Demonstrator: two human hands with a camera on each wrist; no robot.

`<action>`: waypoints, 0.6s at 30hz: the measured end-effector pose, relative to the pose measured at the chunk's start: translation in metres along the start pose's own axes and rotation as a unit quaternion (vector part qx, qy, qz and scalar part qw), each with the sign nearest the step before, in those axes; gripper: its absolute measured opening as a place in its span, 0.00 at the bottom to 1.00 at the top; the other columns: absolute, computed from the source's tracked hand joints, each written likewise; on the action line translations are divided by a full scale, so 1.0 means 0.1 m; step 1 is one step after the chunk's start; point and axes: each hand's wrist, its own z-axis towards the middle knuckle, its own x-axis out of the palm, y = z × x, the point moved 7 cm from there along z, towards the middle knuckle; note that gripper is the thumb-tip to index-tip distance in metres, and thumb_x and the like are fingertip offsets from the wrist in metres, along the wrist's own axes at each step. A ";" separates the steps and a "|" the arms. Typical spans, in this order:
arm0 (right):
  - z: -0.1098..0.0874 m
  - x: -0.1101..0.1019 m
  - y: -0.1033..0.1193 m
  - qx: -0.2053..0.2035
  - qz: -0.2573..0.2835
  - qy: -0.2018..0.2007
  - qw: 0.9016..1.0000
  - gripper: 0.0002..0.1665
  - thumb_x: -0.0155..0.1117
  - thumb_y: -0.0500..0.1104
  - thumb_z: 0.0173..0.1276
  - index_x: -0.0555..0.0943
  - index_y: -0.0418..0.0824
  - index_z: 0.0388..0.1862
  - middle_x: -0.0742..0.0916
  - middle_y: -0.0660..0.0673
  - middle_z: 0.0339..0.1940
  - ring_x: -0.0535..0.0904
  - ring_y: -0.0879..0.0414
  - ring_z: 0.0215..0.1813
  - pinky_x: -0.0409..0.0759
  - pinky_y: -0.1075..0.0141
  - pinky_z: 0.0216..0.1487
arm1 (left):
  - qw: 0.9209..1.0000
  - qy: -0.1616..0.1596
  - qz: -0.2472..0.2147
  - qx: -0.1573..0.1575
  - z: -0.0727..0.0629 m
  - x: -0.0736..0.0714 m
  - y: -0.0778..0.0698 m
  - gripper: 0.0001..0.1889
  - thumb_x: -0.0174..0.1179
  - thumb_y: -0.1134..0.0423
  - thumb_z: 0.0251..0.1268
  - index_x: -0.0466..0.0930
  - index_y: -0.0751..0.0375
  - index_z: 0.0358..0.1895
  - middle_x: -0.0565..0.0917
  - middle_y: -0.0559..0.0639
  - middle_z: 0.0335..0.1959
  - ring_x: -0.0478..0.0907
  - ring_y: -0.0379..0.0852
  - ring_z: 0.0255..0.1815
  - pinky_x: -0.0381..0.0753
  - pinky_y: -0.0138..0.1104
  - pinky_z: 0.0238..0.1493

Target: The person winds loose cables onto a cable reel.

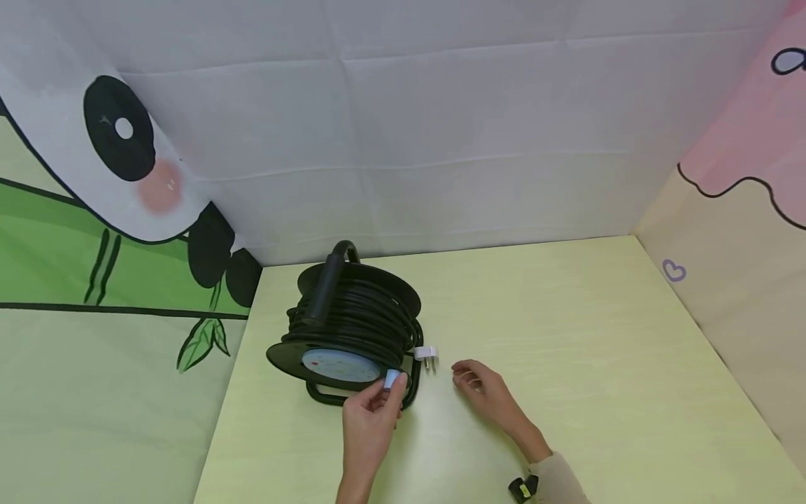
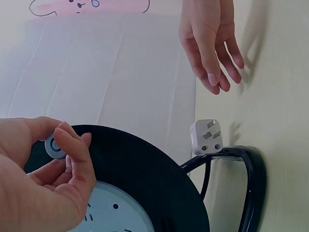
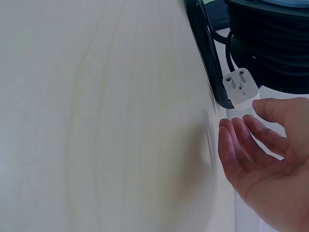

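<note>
A black cable reel [image 1: 355, 308] wound with black cable stands at the left of the table. My left hand [image 1: 371, 423] pinches the small pale-blue crank knob [image 1: 391, 379] at the edge of its front flange. In the left wrist view, thumb and fingers wrap this round knob [image 2: 52, 148]. The reel's pale-blue socket panel [image 1: 340, 365] faces forward. At the reel's right side hangs the white plug [image 1: 426, 353] with its metal pins exposed. My right hand [image 1: 488, 393], fingers loosely bent, hovers to the right of the plug [image 3: 240, 88] without touching it.
The reel rests on a black tubular stand [image 2: 256, 179] and has a black carry handle [image 1: 324, 290] on top. Pale wood-look tabletop [image 1: 567, 336] extends to the right. A white cloth backdrop [image 1: 441, 140] rises behind, with printed cloth at both sides.
</note>
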 end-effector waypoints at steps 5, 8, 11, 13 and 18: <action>-0.07 -0.09 -0.05 0.008 -0.005 -0.013 1.000 0.12 0.65 0.35 0.75 0.82 0.33 0.55 0.88 0.43 0.46 0.84 0.53 0.46 0.84 0.63 0.48 | 1.000 0.003 -0.003 -0.006 0.00 0.03 0.07 0.14 0.72 0.58 0.67 0.87 0.67 0.29 0.80 0.47 0.16 0.75 0.38 0.14 0.75 0.29 0.17; -0.10 -0.15 -0.08 0.012 -0.003 -0.021 1.000 0.11 0.65 0.35 0.75 0.83 0.34 0.53 0.88 0.44 0.44 0.84 0.54 0.45 0.84 0.64 0.47 | 1.000 0.006 -0.005 -0.005 -0.01 0.05 0.10 0.15 0.72 0.58 0.67 0.87 0.69 0.30 0.79 0.46 0.16 0.74 0.38 0.14 0.75 0.29 0.17; -0.13 -0.20 -0.11 0.016 -0.001 -0.027 1.000 0.09 0.66 0.36 0.75 0.83 0.35 0.52 0.88 0.46 0.42 0.84 0.55 0.44 0.83 0.65 0.47 | 1.000 0.006 -0.006 -0.007 -0.01 0.07 0.14 0.14 0.72 0.59 0.66 0.87 0.68 0.30 0.80 0.45 0.16 0.75 0.37 0.15 0.75 0.28 0.17; -0.14 -0.24 -0.12 0.018 -0.004 -0.031 0.999 0.09 0.66 0.36 0.75 0.84 0.35 0.51 0.88 0.48 0.42 0.84 0.54 0.44 0.83 0.64 0.47 | 1.000 0.004 -0.007 -0.009 -0.02 0.08 0.16 0.13 0.72 0.60 0.66 0.88 0.69 0.31 0.80 0.45 0.16 0.75 0.37 0.15 0.75 0.27 0.18; -0.18 -0.33 -0.12 0.012 -0.017 -0.047 0.999 0.07 0.67 0.35 0.74 0.84 0.36 0.49 0.88 0.50 0.41 0.84 0.55 0.44 0.84 0.64 0.46 | 1.000 -0.004 -0.002 -0.009 -0.03 0.11 0.21 0.11 0.72 0.61 0.67 0.88 0.67 0.34 0.82 0.47 0.19 0.77 0.37 0.18 0.77 0.27 0.21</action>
